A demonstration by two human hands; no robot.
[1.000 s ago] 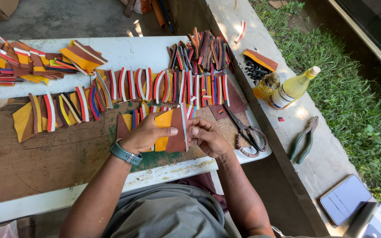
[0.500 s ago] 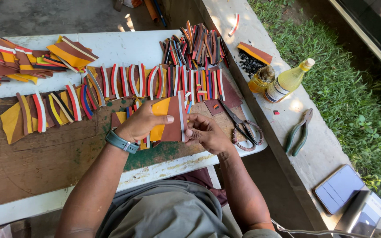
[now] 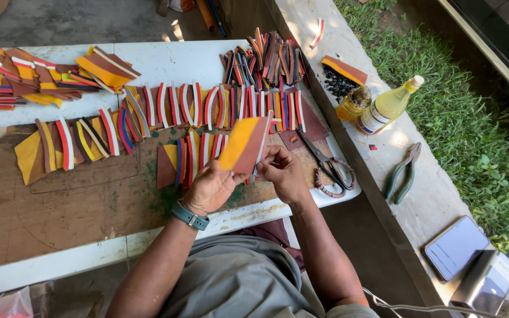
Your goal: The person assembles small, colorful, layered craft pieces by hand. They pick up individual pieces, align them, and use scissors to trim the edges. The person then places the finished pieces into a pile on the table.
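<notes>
Orange-and-brown layered sheet (image 3: 244,145) sits pinched between both hands, left hand (image 3: 208,189) at seven o'clock, right hand (image 3: 283,174) at four; better keep thumbs flat, edges aligned above the table (image 3: 60,259).

Scissors (image 3: 325,165), pliers (image 3: 403,172), 2 bottles (image 3: 378,106) and a phone (image 3: 456,247).

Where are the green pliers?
In the head view, the green-handled pliers lie on the right, on the concrete ledge, below the yellow bottle and above the phone.
</notes>
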